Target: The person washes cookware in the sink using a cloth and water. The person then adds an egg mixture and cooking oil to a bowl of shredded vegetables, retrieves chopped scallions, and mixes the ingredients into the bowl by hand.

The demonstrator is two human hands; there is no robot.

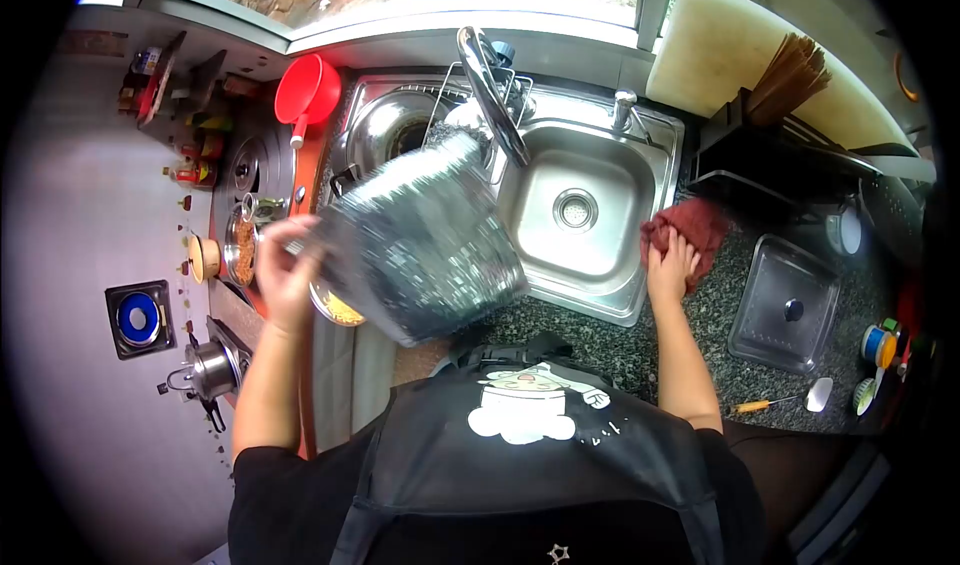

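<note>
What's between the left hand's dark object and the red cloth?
Head view: the steel sink basin and its drain lie between the dark object and the red cloth.

The person wears a black short-sleeved shirt [285,510], its sleeves ending at lower left and lower right of the frame. Over it lies a dark apron [420,455] with straps [366,485], a white cartoon print [525,405] and small white lettering [603,431]. A pale star-shaped outline [558,554] marks the bottom centre. The left hand [290,275] and right hand [675,263] are bare.
</note>
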